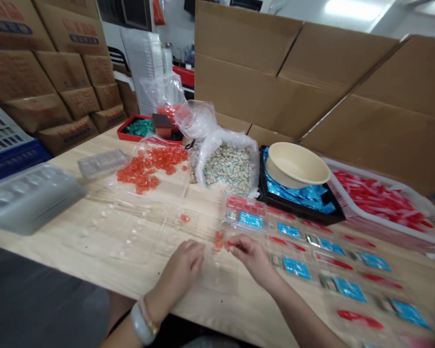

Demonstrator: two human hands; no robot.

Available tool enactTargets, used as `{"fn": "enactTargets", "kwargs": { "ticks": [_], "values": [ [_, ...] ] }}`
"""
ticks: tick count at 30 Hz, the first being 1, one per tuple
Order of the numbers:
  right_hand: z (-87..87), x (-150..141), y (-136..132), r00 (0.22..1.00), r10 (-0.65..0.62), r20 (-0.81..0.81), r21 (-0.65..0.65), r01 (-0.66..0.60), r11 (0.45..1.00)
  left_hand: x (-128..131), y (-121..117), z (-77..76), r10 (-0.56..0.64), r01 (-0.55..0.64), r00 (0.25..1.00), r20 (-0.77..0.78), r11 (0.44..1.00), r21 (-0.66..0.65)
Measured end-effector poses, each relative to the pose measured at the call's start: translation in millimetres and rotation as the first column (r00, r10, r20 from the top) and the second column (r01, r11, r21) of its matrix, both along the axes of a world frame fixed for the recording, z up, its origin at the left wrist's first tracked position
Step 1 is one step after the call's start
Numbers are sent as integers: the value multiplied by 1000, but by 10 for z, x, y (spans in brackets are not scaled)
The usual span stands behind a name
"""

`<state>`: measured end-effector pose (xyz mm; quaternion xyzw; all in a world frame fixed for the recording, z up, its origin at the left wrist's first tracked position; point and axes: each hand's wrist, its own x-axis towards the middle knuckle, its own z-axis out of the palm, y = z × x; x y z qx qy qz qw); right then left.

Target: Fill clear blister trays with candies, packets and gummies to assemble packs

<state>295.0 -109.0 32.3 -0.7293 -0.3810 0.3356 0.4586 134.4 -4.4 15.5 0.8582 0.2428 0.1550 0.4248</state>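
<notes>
My right hand (pixel 249 253) pinches a small translucent orange-red plastic piece (pixel 227 245) between thumb and fingertips. Just left of it, similar orange pieces (pixel 218 240) sit on a clear plastic tray (pixel 221 278). My left hand (pixel 188 263) is closed over that tray's left side, fingers curled in; whatever they may hold is hidden. A single orange piece (pixel 184 218) lies farther back on another clear tray. To the right are several clear trays bearing blue packets (pixel 296 267) and red strips (pixel 334 262); one filled tray (pixel 244 212) also has a row of orange pieces.
Loose orange pieces (pixel 145 166) are heaped on a plastic bag. Behind stand a bag of small printed packets (pixel 228 166), a cream basin (pixel 297 164) on a black bin, and a white basket (pixel 362 212) of red items. Stacked clear trays (pixel 29 198) stand left.
</notes>
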Motion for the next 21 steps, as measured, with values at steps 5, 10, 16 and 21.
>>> {"fn": "enactTargets", "kwargs": {
  "ticks": [5, 10, 16, 21],
  "values": [
    [-213, -148, -41, 845, 254, 470, -180, -190, 965, -62, -274, -108, -149, 183, 965, -218, 972, 145],
    [-290, -226, 68, 729, 405, 552, -401, -194, 895, -37, -202, -118, -171, 198, 969, -176, 969, 147],
    [-164, -190, -40, 788, 325, 523, -333, -162, 929, 160, 657, -25, 166, -83, 968, -187, 919, 385],
    [9, -235, 241, 824, 188, 535, -96, -162, 982, 331, 1030, -8, 61, 119, 928, -369, 887, 446]
  ]
}}
